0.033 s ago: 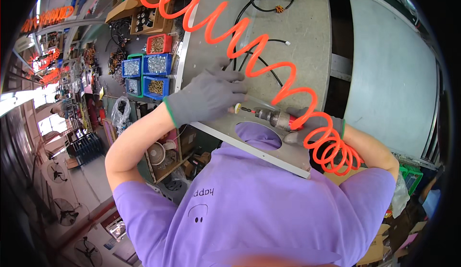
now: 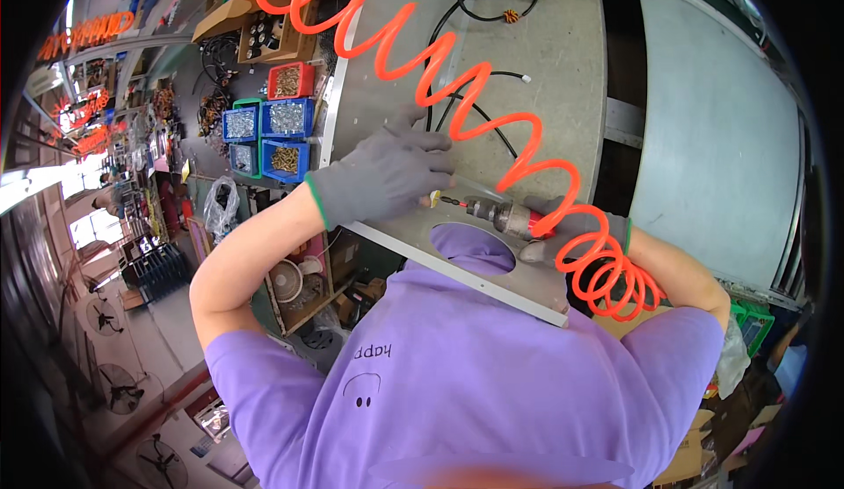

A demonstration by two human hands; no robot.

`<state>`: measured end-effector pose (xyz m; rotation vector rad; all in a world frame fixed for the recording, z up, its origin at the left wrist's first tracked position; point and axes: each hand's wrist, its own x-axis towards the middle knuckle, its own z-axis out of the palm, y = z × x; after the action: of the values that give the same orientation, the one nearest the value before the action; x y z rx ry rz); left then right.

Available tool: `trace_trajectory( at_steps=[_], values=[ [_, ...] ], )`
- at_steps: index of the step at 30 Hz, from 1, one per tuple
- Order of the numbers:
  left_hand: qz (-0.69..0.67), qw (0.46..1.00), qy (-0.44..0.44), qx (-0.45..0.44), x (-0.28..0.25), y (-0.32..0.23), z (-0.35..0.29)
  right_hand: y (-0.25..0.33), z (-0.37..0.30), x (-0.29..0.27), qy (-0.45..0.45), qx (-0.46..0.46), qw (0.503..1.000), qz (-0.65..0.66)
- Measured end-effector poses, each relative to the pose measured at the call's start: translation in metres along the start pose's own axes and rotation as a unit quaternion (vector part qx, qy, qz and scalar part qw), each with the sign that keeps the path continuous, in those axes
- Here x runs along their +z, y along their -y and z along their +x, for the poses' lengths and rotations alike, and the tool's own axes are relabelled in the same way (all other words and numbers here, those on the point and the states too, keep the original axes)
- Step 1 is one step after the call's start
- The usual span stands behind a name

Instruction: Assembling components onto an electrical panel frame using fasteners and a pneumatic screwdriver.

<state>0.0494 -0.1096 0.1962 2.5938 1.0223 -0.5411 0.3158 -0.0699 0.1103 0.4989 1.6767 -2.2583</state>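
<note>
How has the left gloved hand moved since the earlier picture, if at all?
Yes, slightly: the left hand has shifted rightward, judged by its green cuff against the nearest blue bin.

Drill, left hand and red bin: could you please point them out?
Drill (image 2: 507,217), head view: on its metal body.
Left hand (image 2: 383,174), head view: on the glove's back.
Red bin (image 2: 309,79), head view: on its right wall.

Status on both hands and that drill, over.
Left hand near the drill bit, grip unclear. Right hand around the drill. Orange coiled hose crosses in front of right hand.
</note>
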Motion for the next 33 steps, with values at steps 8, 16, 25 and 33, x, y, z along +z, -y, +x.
trace_trajectory(
  at_steps=[8, 16, 25, 33],
  values=[
    [-0.015, 0.983, 0.184, -0.002, 0.016, 0.008, 0.016, -0.017, -0.002, 0.000, -0.010, 0.011, 1.000, 0.003],
    [-0.028, 0.983, 0.181, -0.020, 0.022, 0.011, 0.015, -0.014, 0.003, -0.006, 0.020, 0.019, 0.999, -0.031],
    [-0.017, 0.981, 0.193, -0.027, 0.018, 0.009, 0.019, -0.007, -0.003, -0.004, 0.018, 0.029, 0.999, -0.012],
    [-0.024, 0.979, 0.199, -0.027, 0.019, 0.009, 0.019, 0.009, -0.015, 0.001, -0.035, -0.017, 0.998, 0.046]
  ],
)
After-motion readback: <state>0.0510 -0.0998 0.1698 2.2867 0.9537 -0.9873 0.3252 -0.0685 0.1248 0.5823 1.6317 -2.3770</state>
